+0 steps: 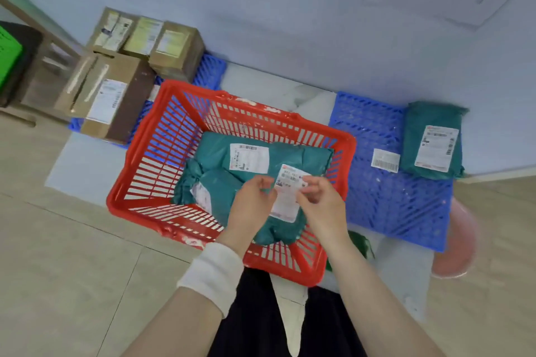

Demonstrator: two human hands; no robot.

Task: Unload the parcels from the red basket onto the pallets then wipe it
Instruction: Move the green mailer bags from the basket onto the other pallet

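Top parcel (285,211): lying in the red basket (150,136), long axis running away from me.
Both hands: I am pinching its label end, left hand (251,201) and right hand (320,204) equally near.
Right pallet (377,182): waiting just beside the basket.

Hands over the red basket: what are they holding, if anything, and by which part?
Both hands, left and right, pinch the top green parcel at its white label's upper end, one each side.
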